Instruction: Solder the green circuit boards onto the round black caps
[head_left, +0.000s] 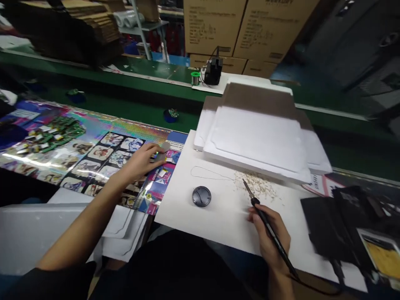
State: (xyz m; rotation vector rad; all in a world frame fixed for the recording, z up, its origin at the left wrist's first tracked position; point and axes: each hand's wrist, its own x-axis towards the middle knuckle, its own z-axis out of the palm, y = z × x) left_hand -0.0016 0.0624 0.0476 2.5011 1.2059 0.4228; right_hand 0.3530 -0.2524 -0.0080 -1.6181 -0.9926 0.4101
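Note:
My right hand (pixel 268 233) is shut on a black soldering iron (pixel 268 225), whose thin tip points down at a white board (pixel 184 216). The tip hangs just over a scatter of pale shavings (pixel 258 187), and I cannot tell whether it touches them. A thin wire loop (pixel 206 173) and a round dark grey disc (pixel 201 196) lie on the same board. My left hand (pixel 140 162) rests over a glossy printed sheet (pixel 93 162), pinching a small grey piece (pixel 163 151) between its fingers.
A white foam tray (pixel 256 139) stands behind the board. Green circuit boards (pixel 53 135) lie heaped on the printed sheet. Beyond lie a blue dish of parts (pixel 171 116), a solder spool (pixel 195 78) and cardboard boxes (pixel 212 25). A black case (pixel 331 221) sits at right.

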